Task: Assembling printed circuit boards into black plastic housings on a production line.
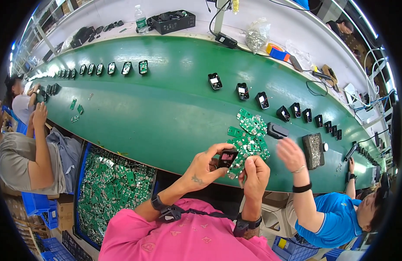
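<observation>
In my left hand (205, 167) is a small open black plastic housing (227, 158), gripped between thumb and fingers, its opening turned up. Close beside it, my right hand (255, 173) is closed in a pinch on a green circuit board (236, 168); the fingers partly hide where they grip. A heap of green circuit boards (253, 141) lies on the table just beyond both hands. To the right of that heap rests a dark, rounded plastic case (277, 130).
The green table (157, 104) carries a curved row of black housings (262, 100) and another row of housings with boards (126, 68). A blue-rimmed bin of boards (116, 191) stands lower left. At right, a co-worker's hand (290, 154) reaches near a dark block (313, 150).
</observation>
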`<control>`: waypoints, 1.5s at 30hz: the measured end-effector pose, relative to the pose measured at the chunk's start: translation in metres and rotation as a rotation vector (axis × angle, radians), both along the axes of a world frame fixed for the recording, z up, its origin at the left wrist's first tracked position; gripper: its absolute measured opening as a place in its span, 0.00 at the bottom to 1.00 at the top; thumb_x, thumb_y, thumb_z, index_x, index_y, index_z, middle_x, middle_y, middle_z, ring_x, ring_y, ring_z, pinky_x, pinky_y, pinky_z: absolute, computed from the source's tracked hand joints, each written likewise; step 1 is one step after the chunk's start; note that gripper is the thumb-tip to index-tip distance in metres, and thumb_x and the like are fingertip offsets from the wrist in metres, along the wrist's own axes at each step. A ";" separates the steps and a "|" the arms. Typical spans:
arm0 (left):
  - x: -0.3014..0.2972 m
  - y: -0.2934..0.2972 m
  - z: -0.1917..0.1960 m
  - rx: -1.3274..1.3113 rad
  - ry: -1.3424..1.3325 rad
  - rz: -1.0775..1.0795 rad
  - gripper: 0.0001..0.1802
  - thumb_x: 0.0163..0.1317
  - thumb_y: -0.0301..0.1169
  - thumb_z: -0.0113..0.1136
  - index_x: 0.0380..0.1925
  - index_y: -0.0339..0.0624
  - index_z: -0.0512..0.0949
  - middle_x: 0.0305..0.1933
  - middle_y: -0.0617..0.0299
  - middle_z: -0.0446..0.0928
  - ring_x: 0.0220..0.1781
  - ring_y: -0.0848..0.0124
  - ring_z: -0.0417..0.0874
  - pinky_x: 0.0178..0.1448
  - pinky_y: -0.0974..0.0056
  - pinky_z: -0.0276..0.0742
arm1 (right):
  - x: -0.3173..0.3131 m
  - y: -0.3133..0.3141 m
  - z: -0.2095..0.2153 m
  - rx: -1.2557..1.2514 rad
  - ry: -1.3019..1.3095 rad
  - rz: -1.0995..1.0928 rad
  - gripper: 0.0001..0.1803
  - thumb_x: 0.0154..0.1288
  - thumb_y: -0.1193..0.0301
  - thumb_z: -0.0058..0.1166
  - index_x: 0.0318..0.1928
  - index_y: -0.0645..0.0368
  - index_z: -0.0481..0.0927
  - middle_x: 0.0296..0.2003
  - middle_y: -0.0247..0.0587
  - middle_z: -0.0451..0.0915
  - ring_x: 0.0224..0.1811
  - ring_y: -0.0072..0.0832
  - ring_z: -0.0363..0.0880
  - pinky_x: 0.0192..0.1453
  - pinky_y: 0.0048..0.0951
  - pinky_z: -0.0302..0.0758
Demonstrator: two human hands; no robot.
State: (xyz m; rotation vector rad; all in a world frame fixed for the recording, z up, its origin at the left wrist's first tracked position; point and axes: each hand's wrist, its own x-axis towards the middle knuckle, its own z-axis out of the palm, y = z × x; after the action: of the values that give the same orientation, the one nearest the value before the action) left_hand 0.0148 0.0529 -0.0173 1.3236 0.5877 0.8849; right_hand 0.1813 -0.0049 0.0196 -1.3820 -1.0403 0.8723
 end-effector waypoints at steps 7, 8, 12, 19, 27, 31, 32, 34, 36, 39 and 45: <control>0.004 -0.002 0.004 -0.019 -0.034 0.075 0.32 0.61 0.22 0.67 0.66 0.39 0.69 0.59 0.54 0.78 0.56 0.72 0.81 0.57 0.65 0.82 | 0.001 -0.006 0.003 -0.088 0.018 0.232 0.17 0.79 0.67 0.47 0.30 0.61 0.74 0.18 0.30 0.73 0.13 0.14 0.67 0.15 0.18 0.60; 0.003 -0.003 0.005 -0.021 -0.023 0.088 0.32 0.61 0.21 0.65 0.67 0.39 0.69 0.59 0.53 0.78 0.56 0.71 0.82 0.56 0.65 0.82 | 0.001 -0.007 0.004 -0.084 0.006 0.184 0.16 0.79 0.68 0.49 0.30 0.62 0.74 0.18 0.30 0.74 0.14 0.14 0.67 0.16 0.18 0.61; 0.003 -0.008 0.016 0.351 0.171 0.215 0.32 0.61 0.18 0.57 0.68 0.39 0.69 0.58 0.49 0.78 0.57 0.63 0.83 0.58 0.62 0.80 | -0.003 -0.004 0.005 -0.056 -0.139 0.101 0.12 0.74 0.70 0.58 0.32 0.63 0.76 0.19 0.29 0.76 0.17 0.12 0.70 0.19 0.16 0.64; 0.004 -0.016 0.020 0.312 0.151 0.183 0.35 0.61 0.12 0.45 0.71 0.43 0.66 0.60 0.42 0.75 0.56 0.47 0.80 0.61 0.58 0.75 | -0.007 -0.003 0.003 -0.020 -0.217 0.030 0.12 0.71 0.69 0.63 0.33 0.65 0.80 0.19 0.28 0.77 0.19 0.12 0.71 0.21 0.18 0.65; 0.001 -0.017 0.015 0.281 0.079 0.175 0.34 0.63 0.15 0.45 0.71 0.45 0.65 0.59 0.44 0.75 0.50 0.53 0.80 0.57 0.59 0.76 | -0.010 -0.001 0.007 -0.085 -0.145 0.001 0.12 0.71 0.69 0.63 0.33 0.66 0.80 0.19 0.30 0.78 0.20 0.13 0.73 0.22 0.19 0.68; -0.003 -0.015 0.011 -0.044 -0.026 0.014 0.31 0.65 0.17 0.44 0.71 0.41 0.65 0.59 0.57 0.75 0.56 0.73 0.77 0.61 0.65 0.73 | -0.012 -0.002 0.009 -0.056 -0.230 -0.031 0.12 0.70 0.69 0.64 0.33 0.66 0.80 0.19 0.31 0.78 0.19 0.14 0.74 0.22 0.20 0.68; -0.004 -0.015 0.012 -0.121 -0.118 0.022 0.31 0.66 0.19 0.45 0.71 0.42 0.65 0.58 0.58 0.74 0.54 0.75 0.76 0.60 0.67 0.73 | -0.011 -0.001 0.005 -0.039 -0.318 -0.077 0.12 0.70 0.70 0.64 0.33 0.66 0.80 0.19 0.32 0.79 0.19 0.15 0.75 0.22 0.20 0.69; -0.003 -0.016 0.014 -0.085 -0.079 0.044 0.30 0.67 0.22 0.47 0.71 0.42 0.65 0.54 0.56 0.76 0.47 0.74 0.77 0.54 0.66 0.75 | -0.012 0.001 0.008 -0.038 -0.326 -0.063 0.12 0.70 0.70 0.63 0.33 0.66 0.79 0.19 0.31 0.78 0.19 0.14 0.75 0.22 0.20 0.69; -0.002 -0.017 0.018 -0.049 -0.043 0.065 0.29 0.68 0.25 0.49 0.71 0.43 0.65 0.49 0.54 0.77 0.40 0.72 0.78 0.47 0.65 0.77 | -0.012 0.002 0.007 -0.038 -0.336 -0.049 0.12 0.71 0.70 0.63 0.32 0.65 0.79 0.19 0.30 0.78 0.19 0.14 0.75 0.22 0.19 0.70; -0.002 -0.015 0.025 -0.002 0.068 0.070 0.29 0.70 0.25 0.48 0.71 0.43 0.64 0.45 0.55 0.78 0.38 0.74 0.78 0.46 0.65 0.77 | -0.009 0.001 0.005 -0.021 -0.418 -0.076 0.12 0.68 0.70 0.65 0.33 0.66 0.80 0.19 0.36 0.80 0.20 0.18 0.76 0.24 0.24 0.71; 0.001 -0.014 0.023 0.024 0.064 0.066 0.27 0.73 0.29 0.48 0.71 0.42 0.63 0.38 0.65 0.78 0.25 0.80 0.71 0.30 0.71 0.69 | -0.015 0.005 0.001 0.065 -0.471 -0.081 0.13 0.69 0.69 0.65 0.33 0.65 0.77 0.19 0.30 0.77 0.20 0.12 0.69 0.23 0.21 0.63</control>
State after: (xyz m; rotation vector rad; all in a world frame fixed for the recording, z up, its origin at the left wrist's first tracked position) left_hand 0.0159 0.0393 0.0054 1.3650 0.6755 0.9082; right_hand 0.1663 0.0005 0.0208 -1.6027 -1.3420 0.4538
